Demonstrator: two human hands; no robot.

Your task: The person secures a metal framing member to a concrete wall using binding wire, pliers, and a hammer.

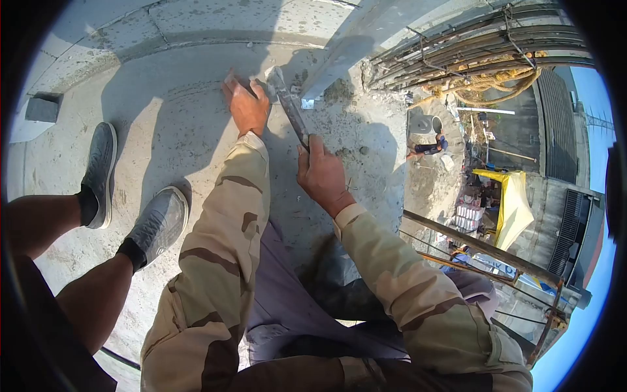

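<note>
My right hand (321, 173) is closed around the lower end of the handle of a dusty hammer (289, 108). The hammer's whitish head points away from me, low over the rough concrete floor (196, 124). To the left of that head, my left hand (247, 108) has its fingers apart, with the tips down at the concrete and nothing visible in them. A grey metal post (339, 62) rises just right of the hammer, with a small shiny plate (307, 103) at its foot.
Another person's shoes (157, 222) stand at my left. A block wall (222, 23) runs along the far side. Bundled rebar with rope (483, 81) lies upper right. The slab edge drops at right to ground with a person (432, 147), a yellow canopy (513, 209) and a rusty rail (483, 248).
</note>
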